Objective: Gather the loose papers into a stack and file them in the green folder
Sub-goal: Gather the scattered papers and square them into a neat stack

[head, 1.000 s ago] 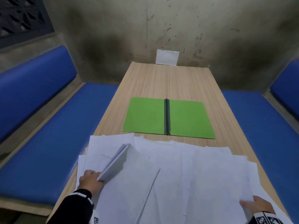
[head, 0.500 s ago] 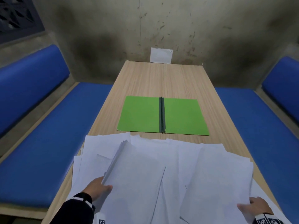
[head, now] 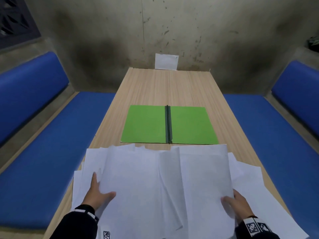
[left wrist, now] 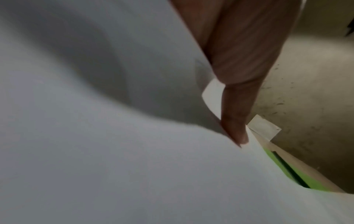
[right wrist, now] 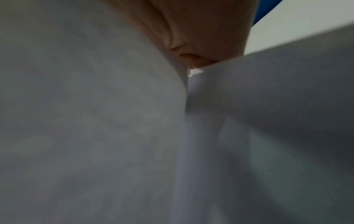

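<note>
Several loose white papers (head: 155,187) lie overlapped across the near end of the wooden table (head: 169,87). My left hand (head: 101,187) holds a lifted bundle at its left edge, thumb on top and a straight finger (left wrist: 235,121) along the sheets. At the right edge my right hand (head: 233,200) grips another lifted sheet, thumb on top and the other fingers hidden beneath. The green folder (head: 146,125) lies open and flat just beyond the papers, its dark spine in the middle. A strip of the folder (left wrist: 306,180) shows in the left wrist view. Paper fills the right wrist view.
Blue padded benches run along the left (head: 51,152) and right (head: 276,135) of the table. A small white sheet (head: 166,61) is fixed to the stained concrete wall at the far end. Bare wood lies beyond the folder.
Both hands have drawn their papers inward, so the left bundle and the right sheet now meet near the middle. The left hand slid forward along the bundle's edge.
</note>
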